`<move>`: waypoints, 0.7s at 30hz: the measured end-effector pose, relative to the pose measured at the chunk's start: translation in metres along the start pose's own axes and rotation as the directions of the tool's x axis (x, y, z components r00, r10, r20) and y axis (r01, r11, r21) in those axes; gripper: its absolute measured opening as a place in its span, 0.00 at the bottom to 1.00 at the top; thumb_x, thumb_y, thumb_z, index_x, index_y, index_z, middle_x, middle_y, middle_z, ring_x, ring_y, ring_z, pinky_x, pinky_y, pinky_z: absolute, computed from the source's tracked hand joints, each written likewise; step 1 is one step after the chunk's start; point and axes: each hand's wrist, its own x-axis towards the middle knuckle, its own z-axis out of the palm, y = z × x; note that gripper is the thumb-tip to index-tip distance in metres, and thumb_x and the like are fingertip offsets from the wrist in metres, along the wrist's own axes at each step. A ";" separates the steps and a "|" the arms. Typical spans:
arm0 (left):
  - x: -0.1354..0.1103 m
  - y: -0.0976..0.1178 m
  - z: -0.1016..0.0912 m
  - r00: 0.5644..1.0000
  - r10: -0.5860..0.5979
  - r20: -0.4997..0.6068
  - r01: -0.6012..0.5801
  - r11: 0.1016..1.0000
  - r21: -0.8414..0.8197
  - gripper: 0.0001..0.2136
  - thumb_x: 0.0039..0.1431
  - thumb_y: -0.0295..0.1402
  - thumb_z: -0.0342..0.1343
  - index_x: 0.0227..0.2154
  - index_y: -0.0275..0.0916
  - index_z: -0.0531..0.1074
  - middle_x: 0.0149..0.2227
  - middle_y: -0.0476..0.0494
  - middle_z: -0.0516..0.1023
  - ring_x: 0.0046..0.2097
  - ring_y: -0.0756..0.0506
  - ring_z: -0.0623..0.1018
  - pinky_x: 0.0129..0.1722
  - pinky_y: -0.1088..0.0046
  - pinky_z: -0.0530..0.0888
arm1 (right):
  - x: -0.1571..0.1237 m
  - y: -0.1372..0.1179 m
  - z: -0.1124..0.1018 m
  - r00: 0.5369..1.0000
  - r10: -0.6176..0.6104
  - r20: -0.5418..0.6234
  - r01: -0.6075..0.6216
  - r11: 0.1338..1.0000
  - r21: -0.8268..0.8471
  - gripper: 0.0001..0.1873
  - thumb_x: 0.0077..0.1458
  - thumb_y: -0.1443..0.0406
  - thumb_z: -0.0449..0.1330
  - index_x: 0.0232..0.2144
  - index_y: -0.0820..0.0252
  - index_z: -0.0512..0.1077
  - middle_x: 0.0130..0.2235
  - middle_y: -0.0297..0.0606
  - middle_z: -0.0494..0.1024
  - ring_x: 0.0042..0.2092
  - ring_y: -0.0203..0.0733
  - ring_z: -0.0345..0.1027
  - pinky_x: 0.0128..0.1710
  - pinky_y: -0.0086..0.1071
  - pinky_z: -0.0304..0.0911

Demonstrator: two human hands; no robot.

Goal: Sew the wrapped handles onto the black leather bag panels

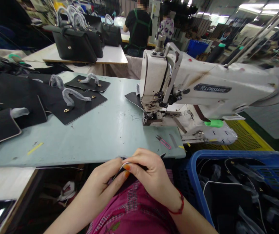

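Observation:
Low at the table's front edge, over the lap, my left hand [107, 178] and my right hand [147, 172] meet with thumbs and fingers pinched. Between them runs the pale curved edge of a dark leather piece [120, 171]; most of it is hidden by the hands. Just beyond my right hand, pink thread snips [163, 142] lie on the pale blue table [100, 136]. Behind them stands a white sewing machine [190, 81], with a black panel [133, 98] lying beside its needle area.
Black panels with plastic-wrapped handles [81, 105] pile up at the table's left. A blue basket [195, 175] of similar pieces stands at my right. Finished black handbags [73, 44] sit on a table behind, near a person in a green-strapped apron [139, 27].

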 end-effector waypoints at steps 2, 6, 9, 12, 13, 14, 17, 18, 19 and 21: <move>-0.001 0.002 -0.001 0.997 0.053 -0.048 -0.051 0.998 0.031 0.06 0.63 0.26 0.50 0.33 0.40 0.72 0.29 0.48 0.74 0.33 0.50 0.75 0.33 0.79 0.72 | 0.001 -0.002 -0.003 0.999 -0.004 0.033 0.004 1.000 0.001 0.10 0.62 0.64 0.59 0.40 0.58 0.80 0.33 0.36 0.76 0.36 0.35 0.69 0.37 0.27 0.64; -0.008 0.004 -0.003 0.988 0.115 -0.103 -0.105 0.990 0.091 0.11 0.62 0.21 0.50 0.42 0.41 0.72 0.33 0.47 0.76 0.34 0.52 0.76 0.35 0.80 0.73 | 0.001 -0.003 -0.008 0.996 -0.062 0.064 0.061 0.998 0.011 0.11 0.63 0.62 0.58 0.39 0.58 0.80 0.33 0.37 0.77 0.36 0.35 0.70 0.38 0.27 0.65; -0.014 0.004 -0.005 0.981 0.149 -0.122 -0.130 0.980 0.149 0.13 0.61 0.21 0.52 0.46 0.42 0.72 0.39 0.45 0.78 0.39 0.50 0.78 0.40 0.79 0.74 | 0.001 -0.002 -0.009 0.991 -0.116 0.060 0.118 0.993 -0.024 0.12 0.63 0.61 0.58 0.37 0.62 0.79 0.32 0.37 0.76 0.35 0.35 0.69 0.36 0.27 0.64; -0.015 0.006 -0.009 0.975 0.175 -0.138 -0.148 0.971 0.187 0.13 0.61 0.23 0.52 0.45 0.42 0.73 0.40 0.45 0.79 0.40 0.49 0.79 0.39 0.80 0.74 | 0.001 -0.001 -0.008 0.991 -0.129 0.030 0.131 0.989 -0.071 0.15 0.63 0.58 0.57 0.34 0.62 0.79 0.30 0.37 0.75 0.33 0.35 0.68 0.35 0.27 0.63; -0.015 0.007 -0.010 0.974 0.173 -0.144 -0.144 0.971 0.194 0.12 0.61 0.23 0.52 0.45 0.42 0.74 0.39 0.45 0.80 0.39 0.49 0.79 0.39 0.80 0.74 | 0.000 -0.001 -0.008 0.992 -0.123 0.026 0.124 0.990 -0.073 0.16 0.63 0.57 0.57 0.33 0.62 0.79 0.29 0.37 0.75 0.33 0.35 0.68 0.34 0.27 0.63; -0.016 0.008 -0.011 0.974 0.168 -0.152 -0.136 0.970 0.202 0.11 0.61 0.24 0.52 0.44 0.41 0.74 0.39 0.45 0.80 0.39 0.49 0.79 0.38 0.80 0.75 | 0.000 0.000 -0.008 0.993 -0.112 0.026 0.114 0.991 -0.068 0.17 0.63 0.56 0.57 0.33 0.62 0.78 0.29 0.37 0.75 0.33 0.35 0.68 0.34 0.27 0.63; -0.018 0.009 -0.015 0.971 0.123 -0.207 -0.071 0.968 0.241 0.09 0.61 0.27 0.53 0.40 0.40 0.76 0.37 0.45 0.81 0.37 0.48 0.80 0.37 0.79 0.75 | -0.002 0.008 -0.011 0.997 -0.075 0.037 0.077 0.995 -0.057 0.18 0.63 0.55 0.56 0.32 0.62 0.78 0.29 0.36 0.75 0.32 0.34 0.68 0.33 0.26 0.62; -0.019 0.008 -0.016 0.965 0.101 -0.244 -0.038 0.967 0.251 0.08 0.61 0.27 0.53 0.39 0.41 0.76 0.37 0.45 0.81 0.36 0.49 0.79 0.37 0.79 0.75 | -0.003 0.012 -0.012 0.997 -0.063 0.036 0.065 0.996 -0.062 0.18 0.63 0.56 0.57 0.31 0.62 0.78 0.29 0.36 0.75 0.32 0.34 0.68 0.33 0.26 0.62; -0.020 0.007 -0.019 0.957 0.074 -0.282 -0.001 0.968 0.251 0.08 0.61 0.28 0.53 0.39 0.41 0.77 0.37 0.45 0.81 0.36 0.49 0.79 0.37 0.78 0.75 | -0.004 0.018 -0.013 0.998 -0.055 0.034 0.058 0.996 -0.072 0.17 0.63 0.56 0.57 0.31 0.62 0.78 0.29 0.36 0.75 0.32 0.34 0.68 0.34 0.26 0.62; -0.022 0.003 -0.025 0.940 0.023 -0.341 0.063 0.969 0.238 0.08 0.61 0.30 0.53 0.38 0.42 0.77 0.37 0.46 0.80 0.34 0.49 0.77 0.38 0.76 0.74 | -0.007 0.033 -0.017 0.998 -0.053 0.032 0.056 0.993 -0.105 0.16 0.62 0.57 0.58 0.31 0.61 0.78 0.29 0.35 0.76 0.32 0.34 0.68 0.35 0.27 0.61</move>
